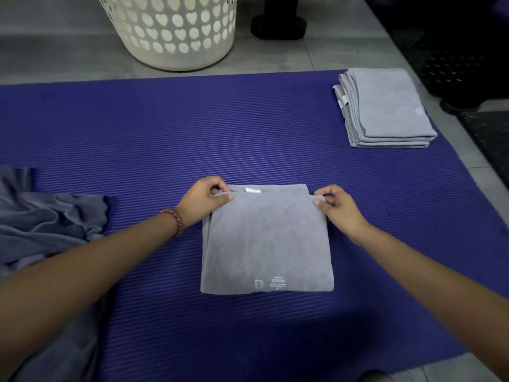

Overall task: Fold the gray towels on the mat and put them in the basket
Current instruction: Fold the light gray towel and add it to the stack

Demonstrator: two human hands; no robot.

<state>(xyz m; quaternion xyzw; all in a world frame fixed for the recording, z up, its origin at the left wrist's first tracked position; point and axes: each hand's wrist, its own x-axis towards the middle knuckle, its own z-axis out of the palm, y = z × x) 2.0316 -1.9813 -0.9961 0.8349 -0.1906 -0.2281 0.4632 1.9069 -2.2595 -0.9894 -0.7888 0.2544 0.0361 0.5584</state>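
A gray towel (267,244) lies folded into a rectangle in the middle of the purple mat (165,128). My left hand (203,199) pinches its far left corner, and my right hand (337,208) pinches the far right corner. The top layer's far edge sits just short of the layer beneath, where a small white tag shows. A stack of folded gray towels (385,108) rests on the mat's far right corner. The white basket (170,31) with heart-shaped holes stands on the floor beyond the mat.
A rumpled darker gray cloth (46,221) lies at the mat's left edge. A black object (278,23) stands on the tiled floor right of the basket. Dark equipment (454,51) fills the far right.
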